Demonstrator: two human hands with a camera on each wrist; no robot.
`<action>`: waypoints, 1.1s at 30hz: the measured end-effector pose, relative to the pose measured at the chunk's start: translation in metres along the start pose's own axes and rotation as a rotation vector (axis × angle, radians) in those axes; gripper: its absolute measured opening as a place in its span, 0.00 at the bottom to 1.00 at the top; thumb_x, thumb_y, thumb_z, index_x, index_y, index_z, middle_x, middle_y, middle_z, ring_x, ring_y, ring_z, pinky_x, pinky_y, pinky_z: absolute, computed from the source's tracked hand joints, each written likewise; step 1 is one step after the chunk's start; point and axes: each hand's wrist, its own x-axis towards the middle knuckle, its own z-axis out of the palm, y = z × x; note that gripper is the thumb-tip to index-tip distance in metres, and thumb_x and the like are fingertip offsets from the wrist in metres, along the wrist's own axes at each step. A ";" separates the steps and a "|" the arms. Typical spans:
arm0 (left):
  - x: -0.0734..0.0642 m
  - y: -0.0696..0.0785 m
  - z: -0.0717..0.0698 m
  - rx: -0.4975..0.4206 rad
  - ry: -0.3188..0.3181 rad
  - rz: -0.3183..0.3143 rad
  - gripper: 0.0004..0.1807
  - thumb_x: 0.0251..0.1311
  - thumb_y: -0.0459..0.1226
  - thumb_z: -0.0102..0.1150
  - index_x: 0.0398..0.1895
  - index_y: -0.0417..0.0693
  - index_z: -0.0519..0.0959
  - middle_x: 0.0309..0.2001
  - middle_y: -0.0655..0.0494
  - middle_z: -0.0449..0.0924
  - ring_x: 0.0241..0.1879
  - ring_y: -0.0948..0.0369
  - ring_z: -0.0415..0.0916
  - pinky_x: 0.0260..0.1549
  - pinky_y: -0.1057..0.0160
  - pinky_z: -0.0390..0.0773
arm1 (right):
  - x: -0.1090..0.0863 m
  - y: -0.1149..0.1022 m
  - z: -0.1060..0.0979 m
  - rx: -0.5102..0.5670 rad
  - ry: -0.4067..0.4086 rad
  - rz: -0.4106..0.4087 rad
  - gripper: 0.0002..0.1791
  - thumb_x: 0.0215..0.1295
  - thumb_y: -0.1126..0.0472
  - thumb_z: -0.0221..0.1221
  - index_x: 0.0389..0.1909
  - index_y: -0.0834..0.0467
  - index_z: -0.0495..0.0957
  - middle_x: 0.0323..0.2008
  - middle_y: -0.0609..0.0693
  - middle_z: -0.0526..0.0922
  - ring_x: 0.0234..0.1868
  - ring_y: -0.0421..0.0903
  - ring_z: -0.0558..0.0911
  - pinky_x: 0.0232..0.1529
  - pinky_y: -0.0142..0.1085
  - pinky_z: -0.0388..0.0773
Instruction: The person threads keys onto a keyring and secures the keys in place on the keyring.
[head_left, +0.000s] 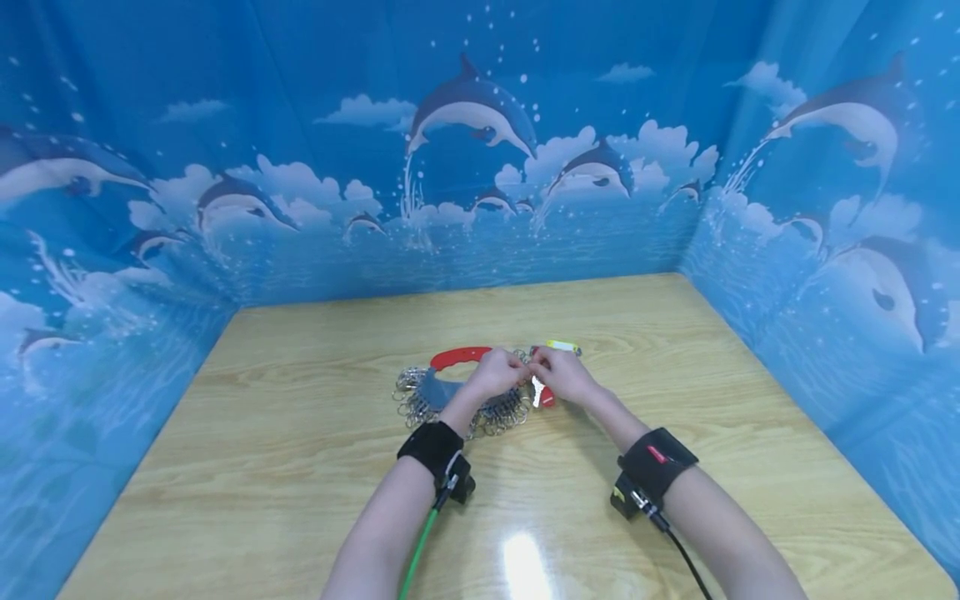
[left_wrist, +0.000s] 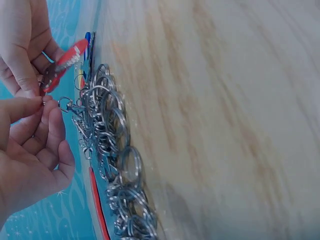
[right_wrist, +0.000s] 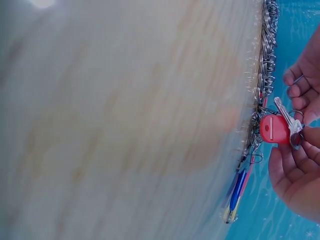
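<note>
A metal key (right_wrist: 281, 109) and a red tag (right_wrist: 271, 129) hang together at my right hand (head_left: 566, 376), whose thumb and fingers pinch the key's head. My left hand (head_left: 498, 374) pinches a small split ring (right_wrist: 297, 115) beside the key. In the left wrist view the two hands' fingertips meet, and they partly hide the ring. Under and beside the left hand lies a grey-blue plate (head_left: 437, 392) with a red handle (head_left: 459, 357). Many metal rings (left_wrist: 112, 120) hang along its edge.
Just beyond the right hand, a yellow tag (head_left: 561, 345) lies on the wooden table (head_left: 300, 467). A blue tag (right_wrist: 238, 190) shows near it in the right wrist view. Dolphin-print curtains (head_left: 315, 242) enclose the table's back and sides.
</note>
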 end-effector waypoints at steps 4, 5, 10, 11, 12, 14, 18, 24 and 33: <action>-0.001 0.003 -0.001 -0.023 0.009 -0.037 0.19 0.63 0.34 0.52 0.15 0.34 0.77 0.20 0.42 0.78 0.11 0.65 0.49 0.14 0.69 0.54 | 0.000 -0.001 -0.001 0.015 -0.017 0.003 0.02 0.62 0.66 0.55 0.31 0.62 0.75 0.23 0.49 0.77 0.23 0.42 0.74 0.27 0.34 0.72; -0.001 0.004 -0.001 -0.025 0.011 -0.047 0.20 0.63 0.34 0.52 0.13 0.35 0.75 0.20 0.41 0.78 0.11 0.65 0.49 0.14 0.68 0.54 | 0.000 -0.001 -0.001 0.005 -0.021 -0.004 0.02 0.62 0.67 0.55 0.32 0.62 0.75 0.24 0.50 0.78 0.24 0.42 0.74 0.28 0.34 0.73; 0.001 0.005 0.000 0.000 0.033 -0.067 0.24 0.63 0.35 0.53 0.07 0.43 0.69 0.14 0.50 0.73 0.11 0.65 0.51 0.15 0.68 0.55 | 0.000 -0.003 -0.001 -0.045 -0.022 -0.027 0.02 0.62 0.67 0.55 0.34 0.63 0.75 0.25 0.50 0.79 0.24 0.42 0.75 0.28 0.35 0.73; 0.002 0.005 0.000 0.005 0.040 -0.069 0.23 0.62 0.35 0.53 0.07 0.42 0.70 0.13 0.53 0.72 0.11 0.65 0.52 0.14 0.69 0.55 | 0.000 -0.003 -0.001 -0.048 -0.021 -0.027 0.02 0.62 0.67 0.55 0.34 0.63 0.75 0.25 0.50 0.79 0.24 0.42 0.75 0.28 0.35 0.73; 0.002 0.006 0.000 0.008 0.044 -0.072 0.22 0.62 0.34 0.53 0.08 0.42 0.72 0.13 0.55 0.72 0.11 0.65 0.52 0.14 0.69 0.55 | 0.000 -0.003 -0.001 -0.049 -0.019 -0.026 0.02 0.62 0.67 0.55 0.34 0.62 0.75 0.25 0.50 0.79 0.23 0.42 0.75 0.28 0.34 0.73; 0.003 0.006 0.001 0.016 0.053 -0.081 0.20 0.60 0.32 0.53 0.08 0.41 0.72 0.14 0.57 0.72 0.11 0.65 0.52 0.14 0.69 0.55 | 0.000 -0.003 -0.001 -0.045 -0.019 -0.026 0.02 0.62 0.67 0.55 0.34 0.62 0.75 0.24 0.50 0.78 0.23 0.41 0.74 0.27 0.34 0.72; 0.004 0.007 0.002 0.028 0.070 -0.101 0.20 0.57 0.30 0.53 0.06 0.43 0.70 0.11 0.59 0.69 0.11 0.65 0.52 0.13 0.69 0.54 | 0.000 -0.002 0.000 -0.051 -0.015 -0.030 0.02 0.62 0.66 0.55 0.33 0.62 0.75 0.24 0.49 0.77 0.22 0.40 0.73 0.26 0.33 0.72; 0.004 0.006 0.002 0.013 0.062 -0.106 0.19 0.59 0.36 0.56 0.11 0.38 0.75 0.10 0.58 0.67 0.12 0.64 0.52 0.14 0.68 0.54 | 0.001 -0.002 -0.002 -0.052 0.001 -0.028 0.03 0.62 0.67 0.55 0.34 0.62 0.76 0.25 0.50 0.78 0.22 0.41 0.72 0.26 0.35 0.71; 0.003 0.000 0.002 0.026 0.020 -0.007 0.11 0.58 0.37 0.59 0.23 0.40 0.84 0.16 0.61 0.71 0.18 0.65 0.63 0.19 0.69 0.62 | 0.003 0.006 -0.002 -0.003 0.000 0.014 0.02 0.61 0.67 0.56 0.30 0.61 0.76 0.23 0.49 0.77 0.22 0.41 0.73 0.27 0.35 0.71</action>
